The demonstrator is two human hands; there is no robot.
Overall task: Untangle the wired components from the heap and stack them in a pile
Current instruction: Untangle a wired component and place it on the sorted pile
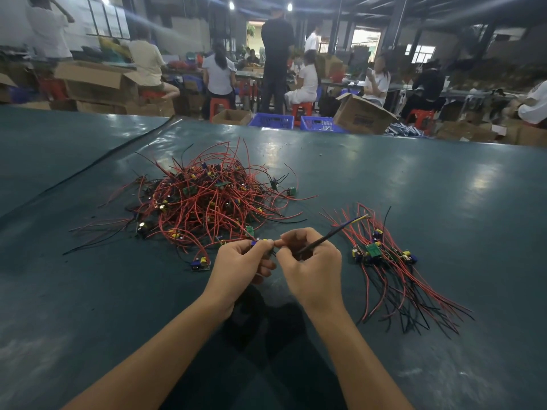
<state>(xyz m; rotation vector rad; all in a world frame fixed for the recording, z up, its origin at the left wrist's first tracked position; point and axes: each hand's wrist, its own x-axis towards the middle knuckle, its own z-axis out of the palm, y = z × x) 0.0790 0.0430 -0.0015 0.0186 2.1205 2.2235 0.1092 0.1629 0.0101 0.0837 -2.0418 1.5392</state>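
Workshop hall: seated workers, cardboard boxes (361, 113), blue crates (272, 120). Dark teal table (414, 179). Heap (204, 199) of red-and-black wired components, just beyond the left hand (236, 267). Sorted pile (384, 255), near the right hand (310, 267) on its right. Left fingers curled, pinching a small component (257, 242); right fingers closed round dark wires (334, 232).

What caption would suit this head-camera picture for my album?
The left hand and right hand hold one wired component between the tangled heap and the sorted pile on a dark green table.
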